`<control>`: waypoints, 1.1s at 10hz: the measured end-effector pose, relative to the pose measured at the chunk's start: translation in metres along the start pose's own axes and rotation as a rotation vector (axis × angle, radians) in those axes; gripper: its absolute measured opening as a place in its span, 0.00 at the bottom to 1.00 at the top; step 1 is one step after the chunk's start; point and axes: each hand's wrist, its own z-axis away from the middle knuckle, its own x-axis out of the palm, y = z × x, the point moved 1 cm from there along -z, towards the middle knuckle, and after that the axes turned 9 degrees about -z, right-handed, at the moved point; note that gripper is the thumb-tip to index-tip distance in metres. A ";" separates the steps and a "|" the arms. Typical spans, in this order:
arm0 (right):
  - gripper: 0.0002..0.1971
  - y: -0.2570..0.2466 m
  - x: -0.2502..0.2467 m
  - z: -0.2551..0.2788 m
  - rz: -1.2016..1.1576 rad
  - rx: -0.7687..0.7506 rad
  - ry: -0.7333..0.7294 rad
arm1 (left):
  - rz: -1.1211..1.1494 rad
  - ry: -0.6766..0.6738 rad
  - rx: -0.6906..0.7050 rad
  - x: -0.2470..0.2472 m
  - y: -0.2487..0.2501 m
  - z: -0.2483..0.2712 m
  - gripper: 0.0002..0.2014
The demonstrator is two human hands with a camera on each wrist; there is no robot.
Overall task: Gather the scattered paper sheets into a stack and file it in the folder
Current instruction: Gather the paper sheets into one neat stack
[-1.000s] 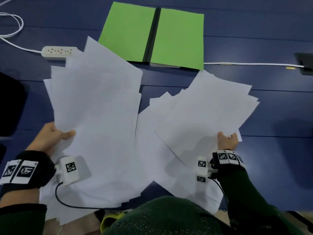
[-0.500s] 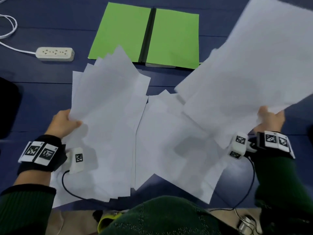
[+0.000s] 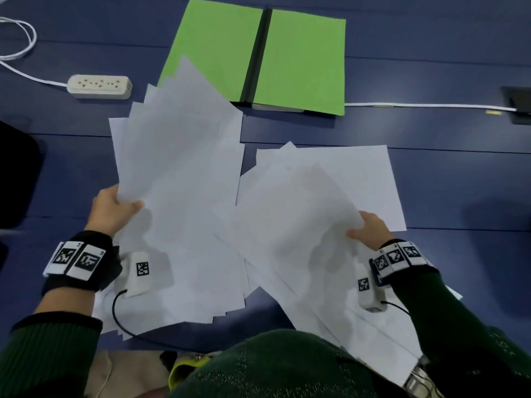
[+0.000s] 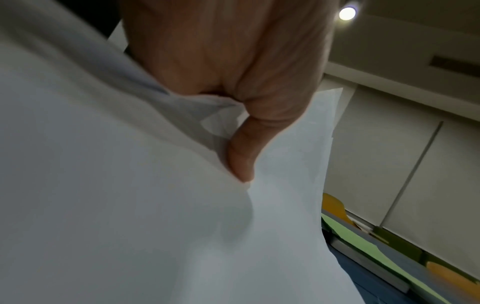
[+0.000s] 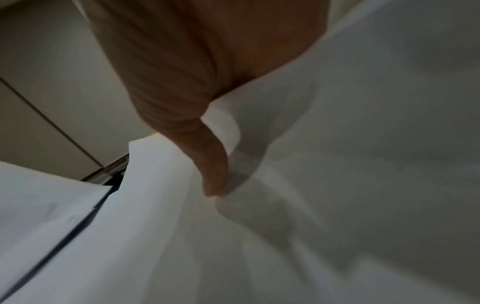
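Note:
My left hand (image 3: 115,205) pinches the near left edge of a fanned bunch of white sheets (image 3: 178,168), thumb on top; the left wrist view shows the thumb (image 4: 241,156) pressed into that paper (image 4: 130,205). At the right, my right hand (image 3: 369,229) grips another bunch of sheets (image 3: 296,219) that lies over a flat sheet (image 3: 359,173) on the table. The thumb (image 5: 213,168) lies on top of the paper (image 5: 337,164) in the right wrist view. An open green folder (image 3: 298,61) lies flat at the far side, its near left corner covered by the left bunch.
A white power strip (image 3: 99,86) with its cable sits far left of the folder. A white cable (image 3: 431,105) runs right to a dark device (image 3: 520,104). More loose sheets (image 3: 359,326) lie near my body on the blue table (image 3: 459,182).
My right hand has swung its raised bunch of sheets down and leftward onto the papers on the table. The left bunch has shifted up toward the folder.

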 end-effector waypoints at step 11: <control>0.21 -0.206 0.101 -0.049 1.164 -0.863 -0.387 | 0.227 -0.025 -0.002 -0.034 -0.040 -0.004 0.04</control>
